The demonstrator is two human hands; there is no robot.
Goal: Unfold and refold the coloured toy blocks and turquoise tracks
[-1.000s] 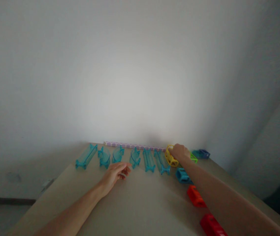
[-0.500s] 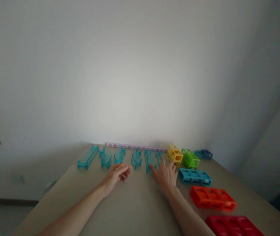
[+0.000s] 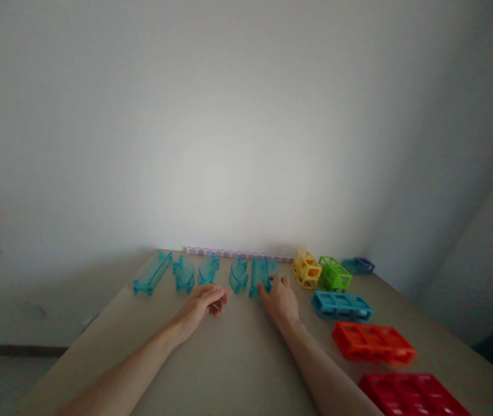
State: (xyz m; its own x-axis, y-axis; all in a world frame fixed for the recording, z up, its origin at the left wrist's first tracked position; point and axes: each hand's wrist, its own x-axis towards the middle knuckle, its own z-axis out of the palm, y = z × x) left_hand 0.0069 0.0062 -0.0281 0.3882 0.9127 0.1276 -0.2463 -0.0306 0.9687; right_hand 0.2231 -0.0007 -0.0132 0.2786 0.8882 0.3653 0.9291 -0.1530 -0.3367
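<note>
Okay, taking clock positions from the right hand, 12 being away from the person. Right hand is resting over the near end of the right straight track, thumb and fingers spreading moderately; can't tell whether they're clamping it or only touching. That clear blue track is lying flat at 11–12 o'clock, partly hiding under the fingers. Left straight track is lying right alongside it; can't tell if the edges are touching.

Left hand is sitting at 9 o'clock, fingers curling loosely, grip looking narrow; palm isn't showing, so can't tell if it's holding anything.

From the left hand: two curved tracks are lying at 11 to 12, a third curved track at 1–2, the far-left straight track at 10.

Back on the right hand: yellow block is sitting at 1–2, green block at 2, blue block at 3, orange block and red block around 4. Purple-patterned strip is running along the wall at 11.
</note>
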